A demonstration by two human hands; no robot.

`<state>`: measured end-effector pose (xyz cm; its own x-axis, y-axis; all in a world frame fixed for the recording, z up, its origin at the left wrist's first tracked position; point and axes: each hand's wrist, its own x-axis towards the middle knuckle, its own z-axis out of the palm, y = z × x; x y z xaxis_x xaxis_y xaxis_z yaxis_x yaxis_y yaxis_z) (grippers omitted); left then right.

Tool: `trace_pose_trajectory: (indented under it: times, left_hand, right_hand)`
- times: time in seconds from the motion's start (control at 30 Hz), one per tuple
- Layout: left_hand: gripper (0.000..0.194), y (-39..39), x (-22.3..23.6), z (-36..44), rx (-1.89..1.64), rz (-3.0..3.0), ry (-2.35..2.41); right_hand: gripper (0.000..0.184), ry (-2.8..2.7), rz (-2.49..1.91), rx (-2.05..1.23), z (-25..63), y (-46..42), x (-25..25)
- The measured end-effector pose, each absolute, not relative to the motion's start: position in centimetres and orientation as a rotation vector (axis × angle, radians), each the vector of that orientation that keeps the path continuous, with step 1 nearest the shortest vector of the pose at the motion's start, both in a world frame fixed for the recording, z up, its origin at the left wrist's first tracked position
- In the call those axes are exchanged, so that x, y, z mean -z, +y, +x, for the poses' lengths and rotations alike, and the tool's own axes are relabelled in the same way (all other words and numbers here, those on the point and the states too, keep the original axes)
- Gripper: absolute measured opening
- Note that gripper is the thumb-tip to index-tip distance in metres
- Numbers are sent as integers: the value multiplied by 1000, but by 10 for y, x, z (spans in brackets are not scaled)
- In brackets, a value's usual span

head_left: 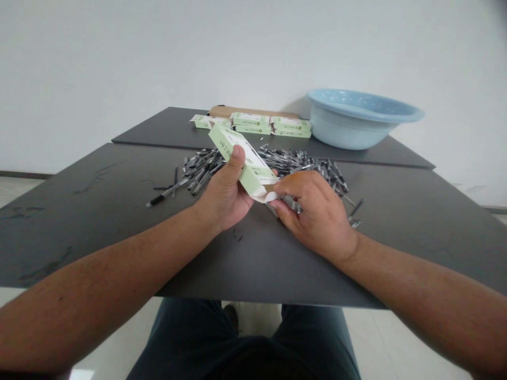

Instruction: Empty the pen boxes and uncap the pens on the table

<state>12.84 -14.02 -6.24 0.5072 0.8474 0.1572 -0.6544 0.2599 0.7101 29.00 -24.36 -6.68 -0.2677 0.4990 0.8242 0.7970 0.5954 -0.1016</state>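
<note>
A slim green and white carton (253, 164) is tilted above the table, its near end showing white flaps. My left hand (226, 194) is wrapped round its lower left side, thumb on the printed face. At the near end, my right hand (317, 211) pinches a flap of the carton between thumb and fingers. Behind and beneath the hands lies a loose heap of pens (291, 158), clear-barrelled with black grips. One pen (168, 192) sticks out to the left of the heap. Whether anything is inside the carton is hidden.
Several similar green cartons (251, 124) are stacked in a row at the back. Behind them lies a flat brown cardboard piece (225, 111). A light blue basin (352, 126) stands at the back right, near the wall. A seam crosses the dark table (99, 190).
</note>
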Motion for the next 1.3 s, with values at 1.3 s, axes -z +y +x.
trace_pose_trajectory:
  times: [1.3]
  left_hand:
    - [91,-139,68,128,-997,928,214]
  right_hand:
    - [21,-1988,-970,471,292,-245,61]
